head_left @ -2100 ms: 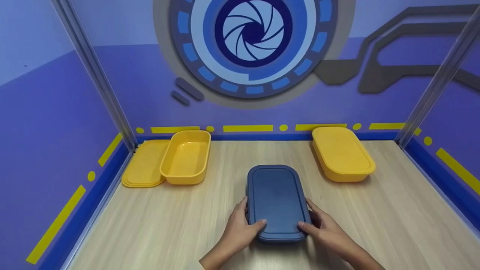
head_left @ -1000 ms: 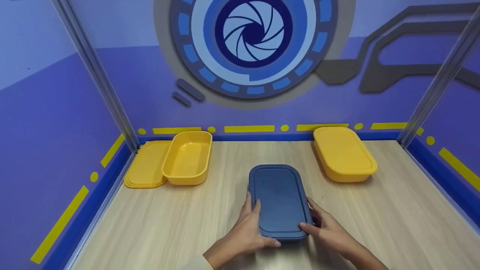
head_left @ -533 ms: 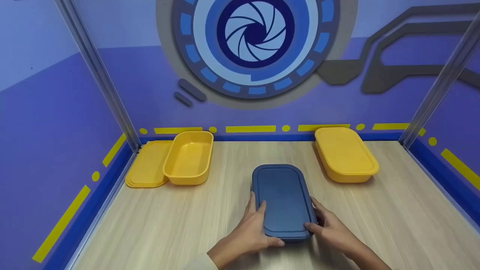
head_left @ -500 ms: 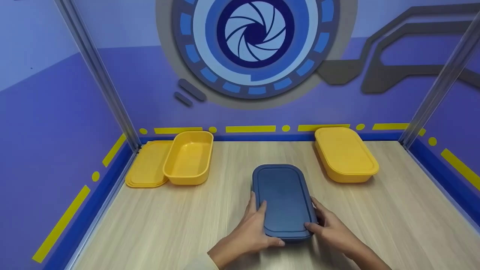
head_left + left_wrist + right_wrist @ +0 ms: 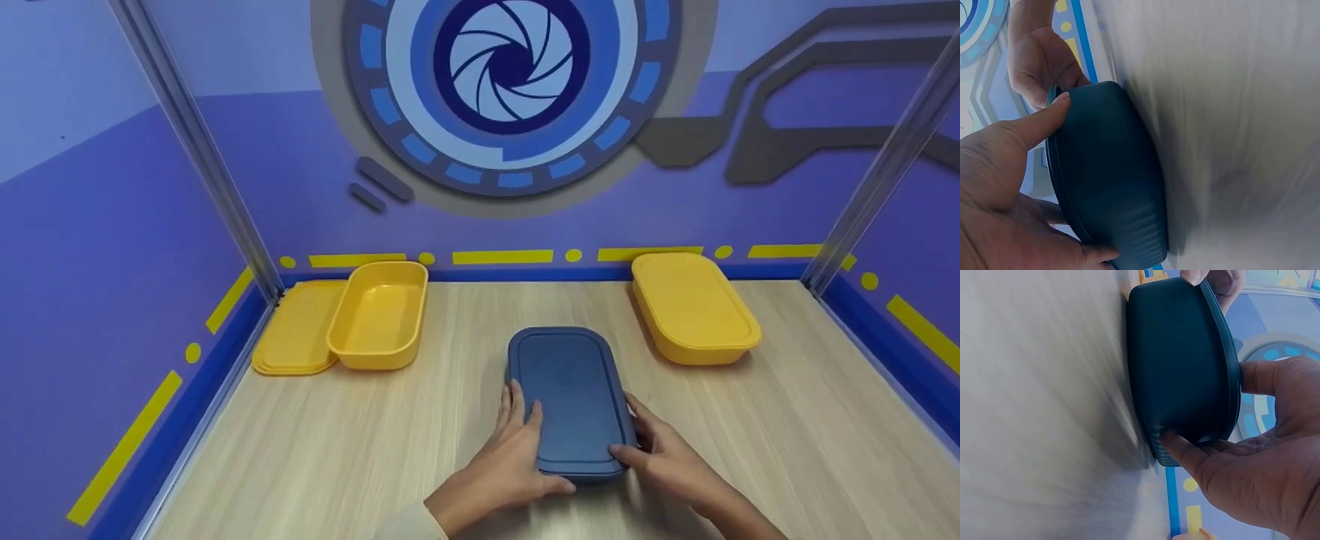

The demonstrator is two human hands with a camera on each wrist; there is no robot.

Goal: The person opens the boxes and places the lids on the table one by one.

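A dark blue lunch box [image 5: 581, 397] with its lid on lies lengthwise on the table in the head view. My left hand [image 5: 501, 469] grips its near left corner: the thumb lies along the near end, and the fingers reach along the left side and over the lid's edge. On the near right, my right hand [image 5: 671, 461] holds the box with the thumb on the lid's rim and the fingers against the side wall. The right wrist view shows those fingers on the ribbed wall of the lunch box [image 5: 1179, 354]. Both palms stand off the box.
At the back left, an uncovered yellow box [image 5: 379, 315] stands beside and partly over a flat yellow lid [image 5: 296, 330]. A yellow box with its lid on [image 5: 697, 307] stands at the back right. Purple panels [image 5: 90, 262] wall the wooden table [image 5: 337, 450] at back and sides.
My left thumb has left the lid's top for the near end, and left fingers now lie over the lid's left edge. My right hand keeps its grip. The lunch box has shifted slightly right.
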